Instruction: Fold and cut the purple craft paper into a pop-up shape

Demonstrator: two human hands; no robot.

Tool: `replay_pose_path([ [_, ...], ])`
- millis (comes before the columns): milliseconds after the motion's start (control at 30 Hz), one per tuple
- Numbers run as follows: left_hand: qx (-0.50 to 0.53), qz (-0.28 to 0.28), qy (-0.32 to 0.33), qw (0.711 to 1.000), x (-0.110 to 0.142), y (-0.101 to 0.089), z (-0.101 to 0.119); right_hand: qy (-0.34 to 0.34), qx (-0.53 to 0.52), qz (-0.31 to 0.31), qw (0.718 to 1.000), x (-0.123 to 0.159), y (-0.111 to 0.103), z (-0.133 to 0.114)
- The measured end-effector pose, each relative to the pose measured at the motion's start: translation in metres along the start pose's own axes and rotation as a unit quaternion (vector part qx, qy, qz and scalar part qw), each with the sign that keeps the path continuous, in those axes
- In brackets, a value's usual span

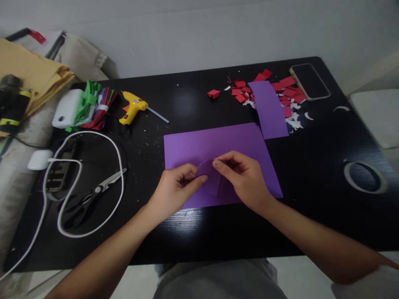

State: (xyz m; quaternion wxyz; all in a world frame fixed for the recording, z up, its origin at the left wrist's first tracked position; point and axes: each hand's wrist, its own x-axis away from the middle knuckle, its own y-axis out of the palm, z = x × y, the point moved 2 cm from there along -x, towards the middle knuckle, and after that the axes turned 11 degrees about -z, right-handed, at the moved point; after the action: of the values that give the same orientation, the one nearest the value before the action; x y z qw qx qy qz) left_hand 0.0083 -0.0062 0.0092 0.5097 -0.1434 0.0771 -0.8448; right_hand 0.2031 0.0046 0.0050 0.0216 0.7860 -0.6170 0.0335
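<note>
A small piece of purple paper (205,167) is held between my two hands, above a large purple sheet (193,143) that lies on the black table. My left hand (176,187) pinches its left side between thumb and fingers. At its upper right corner, the thumb and index finger of my right hand (245,176) are closed on it. The small piece blends with the sheet behind it, so its full outline is hard to make out. A purple paper strip (270,110) rests past the sheet's far right corner, partly over red and white scraps.
Red paper pieces (288,89) and a phone (310,82) are at the back right; a white ring (365,177) lies nearer. On the left are a yellow glue gun (132,107), scissors (99,189), a looped white cable (121,182) and bundled coloured stems (90,106).
</note>
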Motion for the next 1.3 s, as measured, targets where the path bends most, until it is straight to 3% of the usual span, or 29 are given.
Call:
replay_pose_path([
  [133, 0.081, -0.031, -0.033, 0.996, 0.0007, 0.001, -0.0056, 0.01, -0.02, 0.054, 0.998, -0.004, -0.0066, 0.0047],
  [233, 0.075, -0.035, -0.038, 0.996, 0.0005, 0.001, -0.008, 0.011, -0.03, 0.071, 0.997, -0.0054, -0.008, 0.0082],
  [400, -0.004, -0.015, -0.023, 1.0, -0.001, 0.0002, -0.0054, 0.013, -0.023, 0.056, 0.998, -0.0037, -0.005, 0.0074],
  [767, 0.06, -0.056, -0.046, 0.996, -0.0007, 0.0004, -0.0039, 0.027, -0.025, 0.007, 0.999, -0.006, -0.0046, 0.0058],
  [1067, 0.085, -0.071, -0.053, 0.992, 0.0005, 0.004, -0.0025, -0.002, -0.014, 0.017, 1.0, -0.0041, -0.0041, 0.0005],
  [1300, 0.102, -0.07, -0.063, 0.99, 0.0006, 0.0045, -0.0042, 0.017, -0.027, 0.004, 0.999, -0.0066, -0.0058, 0.0053],
])
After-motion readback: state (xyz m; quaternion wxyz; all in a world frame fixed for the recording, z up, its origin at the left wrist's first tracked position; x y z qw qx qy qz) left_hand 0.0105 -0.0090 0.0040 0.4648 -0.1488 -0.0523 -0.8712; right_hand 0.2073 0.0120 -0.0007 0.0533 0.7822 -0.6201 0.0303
